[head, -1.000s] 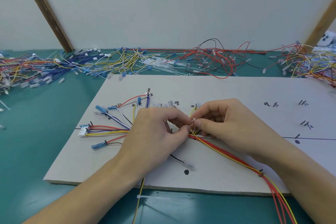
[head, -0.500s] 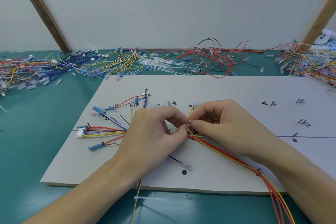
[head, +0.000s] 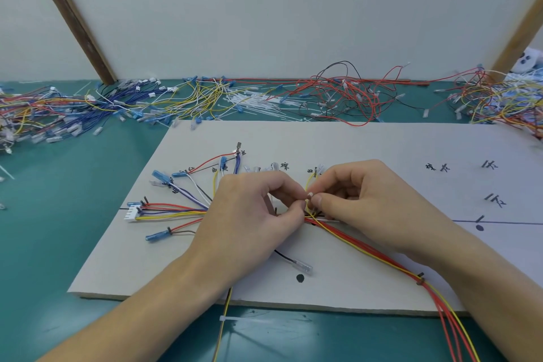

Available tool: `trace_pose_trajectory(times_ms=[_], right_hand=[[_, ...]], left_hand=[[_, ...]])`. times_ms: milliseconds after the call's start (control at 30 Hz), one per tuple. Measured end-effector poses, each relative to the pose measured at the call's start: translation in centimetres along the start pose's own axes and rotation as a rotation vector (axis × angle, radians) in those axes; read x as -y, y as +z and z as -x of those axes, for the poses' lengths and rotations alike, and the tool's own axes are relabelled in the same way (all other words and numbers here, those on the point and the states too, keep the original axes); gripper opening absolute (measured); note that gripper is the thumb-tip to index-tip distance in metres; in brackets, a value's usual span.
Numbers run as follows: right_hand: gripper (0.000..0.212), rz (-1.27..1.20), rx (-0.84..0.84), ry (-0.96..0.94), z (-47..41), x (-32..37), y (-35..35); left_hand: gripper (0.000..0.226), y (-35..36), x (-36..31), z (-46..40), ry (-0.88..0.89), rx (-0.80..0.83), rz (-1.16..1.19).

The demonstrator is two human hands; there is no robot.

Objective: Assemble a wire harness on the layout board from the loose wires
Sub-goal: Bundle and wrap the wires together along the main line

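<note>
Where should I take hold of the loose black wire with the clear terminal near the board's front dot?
Take the clear terminal, the stiffer end of the black wire. It lies flat on the layout board, so come from above, pinching across its narrow width. The left hand covers the wire's other end.

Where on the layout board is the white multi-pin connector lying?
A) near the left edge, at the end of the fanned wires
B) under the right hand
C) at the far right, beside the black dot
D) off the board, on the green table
A: the white connector lies on the layout board near its left edge, where the fanned wires end.
</note>
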State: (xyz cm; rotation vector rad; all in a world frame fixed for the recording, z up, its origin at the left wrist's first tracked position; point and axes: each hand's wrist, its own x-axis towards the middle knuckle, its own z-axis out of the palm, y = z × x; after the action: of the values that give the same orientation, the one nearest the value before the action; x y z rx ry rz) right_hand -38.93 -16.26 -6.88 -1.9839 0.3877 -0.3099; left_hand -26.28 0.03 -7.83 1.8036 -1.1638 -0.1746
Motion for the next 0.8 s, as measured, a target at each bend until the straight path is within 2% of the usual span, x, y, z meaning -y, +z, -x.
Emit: trace_pose_trajectory(times_ms=[267, 800], right_hand=[[0.017, 0.006, -0.005, 0.005, 0.12, 0.27, -0.02], [0.012, -0.057, -0.035, 0.021, -0.14, -0.23, 0.37]], left_hand=[[0.017, -0.16, -0.13, 0.02, 0.017, 0.002, -0.043], [0.017, -0.18, -0.03, -0.01, 0.015, 0.005, -0.055]])
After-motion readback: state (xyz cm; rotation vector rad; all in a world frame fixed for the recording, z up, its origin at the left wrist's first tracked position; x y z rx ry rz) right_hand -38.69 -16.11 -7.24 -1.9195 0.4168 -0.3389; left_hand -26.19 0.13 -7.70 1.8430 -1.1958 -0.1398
